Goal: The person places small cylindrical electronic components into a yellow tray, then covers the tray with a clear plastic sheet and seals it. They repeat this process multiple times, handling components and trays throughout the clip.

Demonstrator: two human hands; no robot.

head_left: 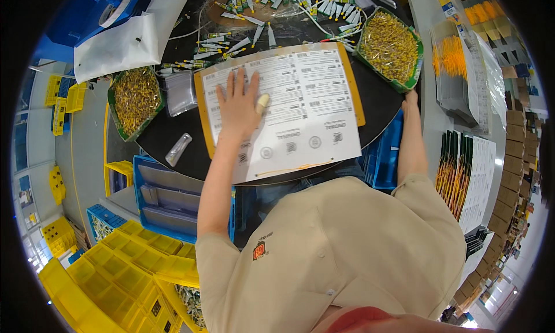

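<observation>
My left hand [239,110] lies flat with its fingers spread on a stack of printed white label sheets [312,110]. A pale finger cot covers its thumb. Under the sheets, a yellow-orange board [354,90] shows along the edges. An orange cord [295,167] runs along the sheets' near edge. At the right, my right hand [410,98] is by the near corner of a green tray [414,78] filled with small yellow-tipped pieces. Its fingers are mostly hidden, so I cannot tell whether they grip the tray.
Many small tubes [272,37] lie scattered at the table's far side. A second green tray [136,98], clear plastic bags [181,93] and a small clear case [178,149] are at the left. Blue bins [386,153] and yellow crates [124,258] stand around the black table [167,142].
</observation>
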